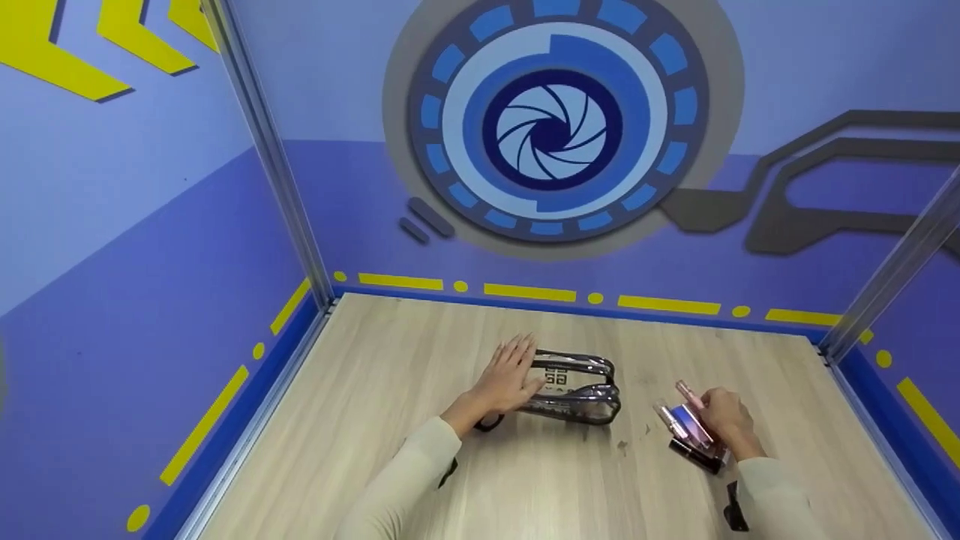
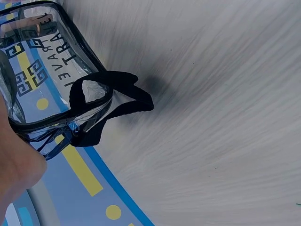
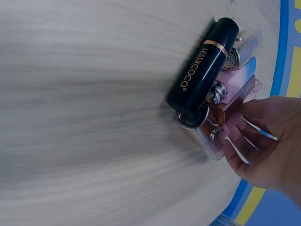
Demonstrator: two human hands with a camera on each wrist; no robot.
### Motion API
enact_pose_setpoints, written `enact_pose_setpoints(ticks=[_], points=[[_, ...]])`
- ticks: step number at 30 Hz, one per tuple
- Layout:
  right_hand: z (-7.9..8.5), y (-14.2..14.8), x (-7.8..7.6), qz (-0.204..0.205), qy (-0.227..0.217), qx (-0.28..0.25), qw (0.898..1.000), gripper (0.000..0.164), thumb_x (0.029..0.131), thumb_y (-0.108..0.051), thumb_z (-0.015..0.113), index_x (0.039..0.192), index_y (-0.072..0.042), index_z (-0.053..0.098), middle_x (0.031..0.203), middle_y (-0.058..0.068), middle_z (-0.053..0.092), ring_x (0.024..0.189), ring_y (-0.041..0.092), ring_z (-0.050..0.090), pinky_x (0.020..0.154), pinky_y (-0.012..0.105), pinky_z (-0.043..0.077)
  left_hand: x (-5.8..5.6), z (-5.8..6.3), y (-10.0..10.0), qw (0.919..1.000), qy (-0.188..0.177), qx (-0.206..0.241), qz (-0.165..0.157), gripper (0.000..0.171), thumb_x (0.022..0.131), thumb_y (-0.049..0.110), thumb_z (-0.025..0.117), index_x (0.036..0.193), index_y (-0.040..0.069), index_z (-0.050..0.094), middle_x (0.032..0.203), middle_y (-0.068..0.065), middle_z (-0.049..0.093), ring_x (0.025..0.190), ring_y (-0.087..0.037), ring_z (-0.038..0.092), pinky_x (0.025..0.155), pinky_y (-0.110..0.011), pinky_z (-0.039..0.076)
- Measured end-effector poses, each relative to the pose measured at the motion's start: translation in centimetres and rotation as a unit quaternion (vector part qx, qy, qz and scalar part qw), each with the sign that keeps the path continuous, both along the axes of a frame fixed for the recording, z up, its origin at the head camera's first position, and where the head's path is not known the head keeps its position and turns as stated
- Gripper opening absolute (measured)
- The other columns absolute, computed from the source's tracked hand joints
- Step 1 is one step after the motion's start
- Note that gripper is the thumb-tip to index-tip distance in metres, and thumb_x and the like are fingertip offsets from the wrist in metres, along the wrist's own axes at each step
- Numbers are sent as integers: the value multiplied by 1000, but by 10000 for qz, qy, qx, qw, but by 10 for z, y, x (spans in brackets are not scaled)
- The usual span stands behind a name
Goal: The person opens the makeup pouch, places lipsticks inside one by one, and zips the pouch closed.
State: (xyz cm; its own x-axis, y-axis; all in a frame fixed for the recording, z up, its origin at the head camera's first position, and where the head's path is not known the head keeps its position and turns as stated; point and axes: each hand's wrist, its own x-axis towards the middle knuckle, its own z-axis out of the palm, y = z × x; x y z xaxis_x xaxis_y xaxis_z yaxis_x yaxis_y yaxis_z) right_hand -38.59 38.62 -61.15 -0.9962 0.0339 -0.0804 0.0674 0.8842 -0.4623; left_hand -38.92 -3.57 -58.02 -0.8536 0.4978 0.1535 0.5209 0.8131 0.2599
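A clear pouch (image 1: 577,397) with black trim and printed lettering lies on the table. My left hand (image 1: 508,375) rests on its left end, fingers straight. In the left wrist view the pouch (image 2: 61,70) shows a black strap loop (image 2: 127,94) at its end, with a dark item visible through the plastic. To the right, my right hand (image 1: 726,416) pinches a pink cosmetic tube (image 1: 688,394) beside a small cluster of makeup. That cluster has a black LESSXCOCO tube (image 3: 202,68), a pink-and-blue tube (image 3: 239,82) and clear-capped tubes (image 3: 244,49). The right fingers partly hide the held tube.
The pale wood-grain table (image 1: 405,345) carries the pouch and the makeup. Blue printed panels (image 1: 337,195) with yellow marks stand behind and at both sides. Metal posts (image 1: 262,142) rise at the back corners.
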Motion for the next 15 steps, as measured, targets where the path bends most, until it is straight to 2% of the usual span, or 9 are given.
enact_pose_setpoints(ticks=[5,9,15], points=[[-1,-3,-1,46,137,163,9998,26,95,-9,60,103,16,67,84,23,66,67,25,58,60,42,50,0,0,0,10000,-18,-77,-51,73,108,44,39,164,4,15,173,-12,16,160,-32,15,130,-52,13],[1,-1,0,-11,188,168,9997,25,94,-8,61,103,15,67,86,24,66,70,27,58,62,44,51,-2,-1,0,10000,14,-65,-56,72,108,42,42,163,3,17,172,-12,17,160,-33,16,130,-52,13],[23,-4,-6,20,620,121,9980,26,90,2,59,111,17,65,100,35,67,86,45,65,74,58,55,-2,-4,-2,10000,3,-30,-46,73,108,42,42,163,3,16,173,-12,15,160,-33,14,130,-53,13]])
